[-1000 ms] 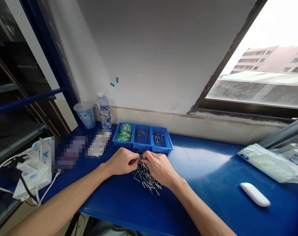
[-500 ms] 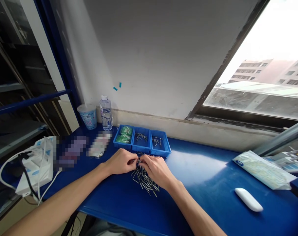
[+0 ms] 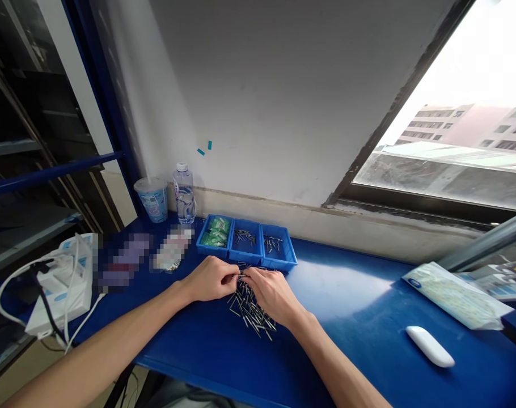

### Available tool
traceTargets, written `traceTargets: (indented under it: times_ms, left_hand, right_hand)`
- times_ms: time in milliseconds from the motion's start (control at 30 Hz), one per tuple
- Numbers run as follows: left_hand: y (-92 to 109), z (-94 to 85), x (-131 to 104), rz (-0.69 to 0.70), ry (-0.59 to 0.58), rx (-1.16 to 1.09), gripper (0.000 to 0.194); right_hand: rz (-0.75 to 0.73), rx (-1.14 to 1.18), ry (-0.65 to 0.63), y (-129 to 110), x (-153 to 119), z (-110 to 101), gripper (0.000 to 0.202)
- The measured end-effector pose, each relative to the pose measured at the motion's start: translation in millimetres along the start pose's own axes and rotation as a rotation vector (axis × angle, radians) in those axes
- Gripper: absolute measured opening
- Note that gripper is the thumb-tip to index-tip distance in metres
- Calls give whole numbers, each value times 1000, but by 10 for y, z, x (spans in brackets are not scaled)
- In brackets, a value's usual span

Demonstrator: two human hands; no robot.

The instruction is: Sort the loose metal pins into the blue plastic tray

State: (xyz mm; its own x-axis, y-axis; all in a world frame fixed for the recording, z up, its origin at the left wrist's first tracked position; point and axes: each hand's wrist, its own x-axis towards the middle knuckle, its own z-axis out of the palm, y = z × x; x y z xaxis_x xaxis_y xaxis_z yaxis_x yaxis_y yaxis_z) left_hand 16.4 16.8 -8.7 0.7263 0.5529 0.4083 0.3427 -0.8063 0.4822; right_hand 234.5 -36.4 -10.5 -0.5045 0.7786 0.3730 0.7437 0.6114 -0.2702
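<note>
Both hands meet over a pile of thin metal pins (image 3: 258, 317) on the blue table, too small for me to tell their exact kind. My left hand (image 3: 213, 279) is closed in a pinch at the pile's far left edge. From the right, my right hand (image 3: 270, 292) pinches too, its fingertips almost touching the left ones. A short thin metal pin (image 3: 242, 276) shows between the two pinches. Just beyond the hands stand three joined blue bins: the left bin (image 3: 202, 249) holds green packets, while the middle bin (image 3: 245, 259) and right bin (image 3: 288, 249) each hold several loose pins.
A water bottle (image 3: 184, 195) and a lidded cup (image 3: 153, 201) stand at the back left by the wall. A white power strip (image 3: 62, 294) with cables lies at the left. To the right are a white mouse-like object (image 3: 430, 346) and a plastic packet (image 3: 457, 294).
The fingertips of the two hands have drawn slightly apart, and the pin between them shows more clearly. Otherwise the view has only shifted a little.
</note>
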Motion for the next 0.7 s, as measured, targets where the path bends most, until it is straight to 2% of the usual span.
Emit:
traceTargets:
  times_ms: [233, 367, 500, 600, 667, 700]
  left_hand:
    - [-16, 22, -11, 17, -16, -6, 21]
    - [-6, 10, -12, 22, -23, -4, 22]
    - [3, 16, -9, 19, -4, 43, 21]
    - [-5, 2, -4, -28, 126, 58, 18]
    - [-19, -39, 3, -100, 212, 40, 22]
    - [-30, -68, 7, -135, 218, 34, 24]
  right_hand:
    - [-29, -5, 42, -3, -1, -9, 33]
    - [-38, 45, 74, -18, -6, -31, 27]
    - [-51, -2, 75, -37, 18, -20, 34]
    - [-34, -39, 173, -28, 35, -17, 36]
    - [-43, -50, 292, -25, 26, -70, 34]
    - [-55, -51, 369, -32, 16, -124, 31]
